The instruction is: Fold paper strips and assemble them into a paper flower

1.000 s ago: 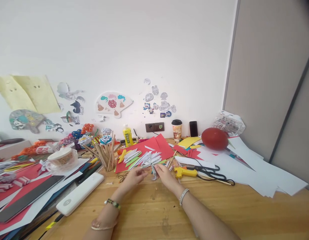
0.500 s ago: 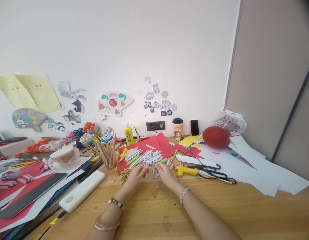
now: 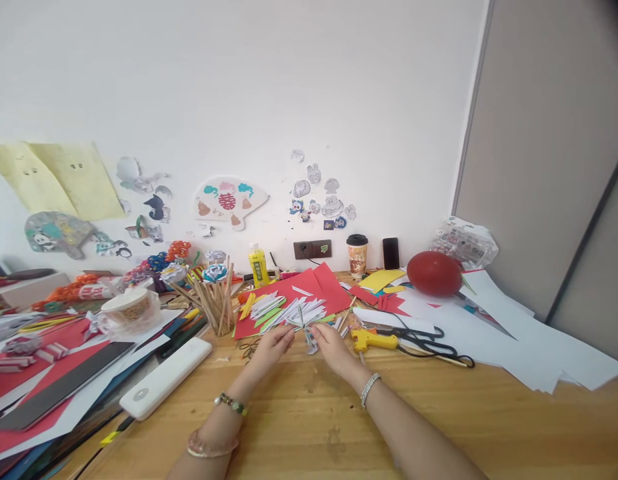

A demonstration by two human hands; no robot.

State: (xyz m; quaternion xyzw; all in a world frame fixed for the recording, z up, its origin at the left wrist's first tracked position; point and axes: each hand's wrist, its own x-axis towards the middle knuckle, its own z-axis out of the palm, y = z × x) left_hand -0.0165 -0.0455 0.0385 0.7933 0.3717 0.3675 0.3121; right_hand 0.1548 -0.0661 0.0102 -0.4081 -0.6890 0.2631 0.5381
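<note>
Between my two hands is a small bundle of folded paper pieces (image 3: 303, 325) in white and green, fanned out above and below a narrow middle. My left hand (image 3: 275, 343) is closed in a pinch at the bundle's left side, its fingers curled. On the right side, my right hand (image 3: 331, 345) pinches the bundle between thumb and fingers. A thin dark line crosses the bundle's middle; I cannot make out whether it is a band. Just beyond lie loose folded white paper strips (image 3: 269, 305) on red paper (image 3: 323, 287). Several rubber bands (image 3: 249, 349) lie beside my left hand.
A yellow glue gun (image 3: 373, 340) and black-handled scissors (image 3: 436, 343) lie to the right. Wooden sticks (image 3: 219, 307) stand at the left, near a white power bank-like block (image 3: 166, 378). Behind are a yellow bottle (image 3: 259, 267), a lidded cup (image 3: 357, 257) and a red balloon (image 3: 433, 273).
My left hand has drawn slightly left and its fingers have curled in more. My right hand stays almost in place at the paper bundle. The view has shifted slightly.
</note>
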